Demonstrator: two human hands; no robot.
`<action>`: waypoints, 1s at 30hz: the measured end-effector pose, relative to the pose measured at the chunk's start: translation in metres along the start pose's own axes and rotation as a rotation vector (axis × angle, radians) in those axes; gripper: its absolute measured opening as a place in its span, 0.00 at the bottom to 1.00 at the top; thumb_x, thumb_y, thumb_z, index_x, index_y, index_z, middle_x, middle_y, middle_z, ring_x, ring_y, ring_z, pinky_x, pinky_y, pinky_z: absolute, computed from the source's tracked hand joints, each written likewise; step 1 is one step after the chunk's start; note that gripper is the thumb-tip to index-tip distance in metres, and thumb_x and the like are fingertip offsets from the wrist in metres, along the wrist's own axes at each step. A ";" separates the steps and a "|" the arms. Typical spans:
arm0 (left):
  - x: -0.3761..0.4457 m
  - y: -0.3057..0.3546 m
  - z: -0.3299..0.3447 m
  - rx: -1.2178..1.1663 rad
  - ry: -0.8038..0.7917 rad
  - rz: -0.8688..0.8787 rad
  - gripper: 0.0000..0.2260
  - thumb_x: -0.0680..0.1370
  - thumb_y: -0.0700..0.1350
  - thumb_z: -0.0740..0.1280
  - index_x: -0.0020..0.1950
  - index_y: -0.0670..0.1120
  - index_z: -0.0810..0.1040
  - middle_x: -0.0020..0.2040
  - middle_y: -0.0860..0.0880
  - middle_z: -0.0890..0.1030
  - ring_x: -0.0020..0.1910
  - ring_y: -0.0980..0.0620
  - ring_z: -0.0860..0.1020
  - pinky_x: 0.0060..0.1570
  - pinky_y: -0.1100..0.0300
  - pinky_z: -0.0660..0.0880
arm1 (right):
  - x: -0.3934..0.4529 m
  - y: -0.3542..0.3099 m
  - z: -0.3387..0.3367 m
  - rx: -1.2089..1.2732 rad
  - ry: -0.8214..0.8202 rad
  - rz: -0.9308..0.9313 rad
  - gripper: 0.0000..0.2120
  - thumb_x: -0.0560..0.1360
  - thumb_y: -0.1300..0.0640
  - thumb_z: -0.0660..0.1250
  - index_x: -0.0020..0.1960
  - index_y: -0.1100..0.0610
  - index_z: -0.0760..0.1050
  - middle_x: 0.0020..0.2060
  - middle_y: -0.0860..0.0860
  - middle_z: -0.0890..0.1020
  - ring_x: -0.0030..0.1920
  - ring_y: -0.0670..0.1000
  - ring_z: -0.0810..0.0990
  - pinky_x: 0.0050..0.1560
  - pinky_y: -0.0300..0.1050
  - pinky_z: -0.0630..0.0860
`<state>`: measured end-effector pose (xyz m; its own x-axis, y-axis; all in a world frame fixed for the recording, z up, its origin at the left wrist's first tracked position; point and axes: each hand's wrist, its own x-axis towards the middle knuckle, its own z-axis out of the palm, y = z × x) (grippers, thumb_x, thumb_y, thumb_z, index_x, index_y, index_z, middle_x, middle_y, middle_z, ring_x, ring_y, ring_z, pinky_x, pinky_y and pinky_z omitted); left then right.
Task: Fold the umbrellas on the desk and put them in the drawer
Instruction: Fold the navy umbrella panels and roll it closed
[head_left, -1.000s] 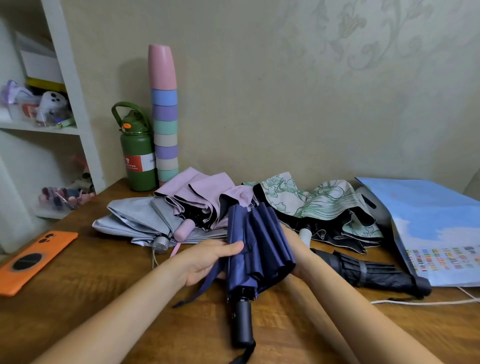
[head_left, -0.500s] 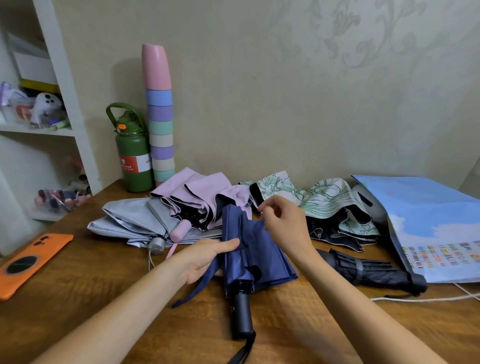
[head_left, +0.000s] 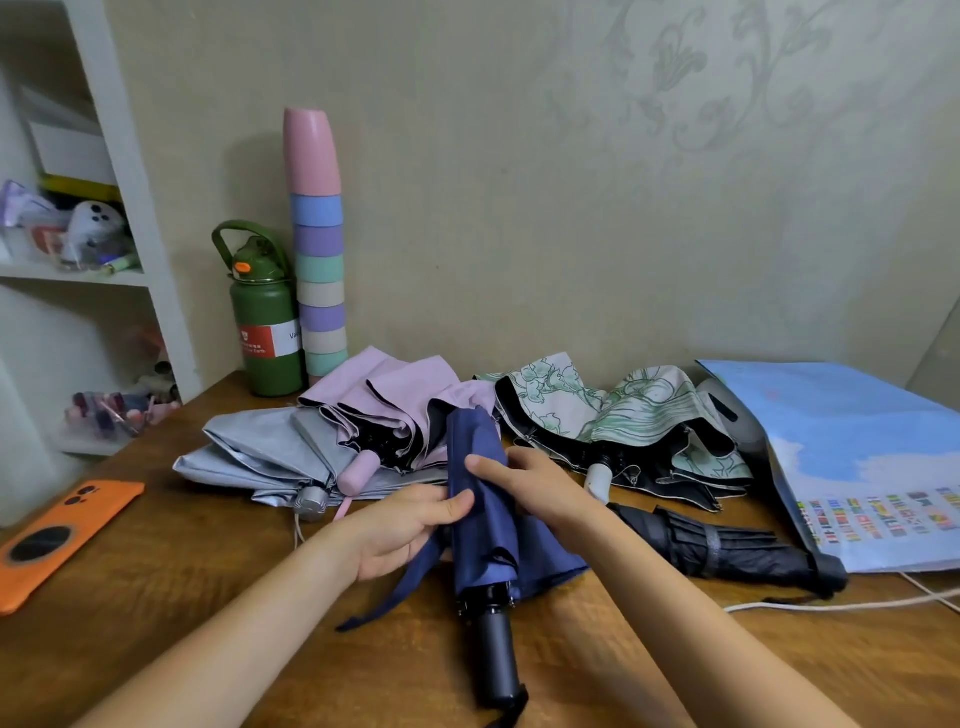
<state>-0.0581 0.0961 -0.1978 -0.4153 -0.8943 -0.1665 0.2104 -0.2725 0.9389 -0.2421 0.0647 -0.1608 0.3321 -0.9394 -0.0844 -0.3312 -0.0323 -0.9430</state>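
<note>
A navy blue umbrella lies in the middle of the wooden desk, its black handle pointing toward me. My left hand grips its canopy from the left, thumb on top, with the navy strap hanging below. My right hand holds the canopy folds from the right, thumb laid across the cloth. Behind lie a grey umbrella, a pink umbrella and a white-and-green patterned umbrella, all loosely collapsed. A black rolled umbrella lies to the right. No drawer is in view.
An orange phone lies at the left edge. A green bottle and a stack of pastel cups stand at the back wall. A blue poster and a white cable are at the right. White shelves stand left.
My right hand has come down from pinching the canopy's far edge to the middle of the navy umbrella. The folds now lie gathered more tightly between both hands.
</note>
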 end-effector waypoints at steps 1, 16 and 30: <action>0.000 -0.001 0.000 0.010 -0.015 -0.005 0.17 0.81 0.45 0.65 0.67 0.37 0.77 0.64 0.37 0.82 0.64 0.40 0.81 0.64 0.48 0.78 | 0.001 -0.001 0.002 0.002 -0.001 0.020 0.19 0.75 0.42 0.74 0.55 0.57 0.79 0.51 0.52 0.86 0.53 0.52 0.85 0.59 0.52 0.81; 0.002 -0.020 0.009 0.572 0.175 0.119 0.10 0.83 0.51 0.67 0.61 0.50 0.81 0.56 0.53 0.86 0.59 0.57 0.82 0.61 0.60 0.77 | 0.004 -0.012 0.019 -0.236 0.038 0.096 0.17 0.70 0.48 0.76 0.54 0.55 0.77 0.51 0.55 0.84 0.52 0.55 0.83 0.56 0.52 0.80; 0.011 0.001 -0.001 0.898 0.496 0.332 0.72 0.49 0.71 0.81 0.80 0.59 0.39 0.79 0.51 0.57 0.76 0.53 0.60 0.74 0.54 0.64 | 0.003 -0.019 0.002 -0.296 -0.112 0.040 0.19 0.66 0.53 0.77 0.54 0.57 0.79 0.49 0.57 0.86 0.51 0.59 0.85 0.56 0.56 0.82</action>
<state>-0.0614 0.0859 -0.1986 -0.0091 -0.9746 0.2236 -0.5635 0.1897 0.8040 -0.2331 0.0631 -0.1442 0.4028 -0.8993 -0.1702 -0.5837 -0.1092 -0.8046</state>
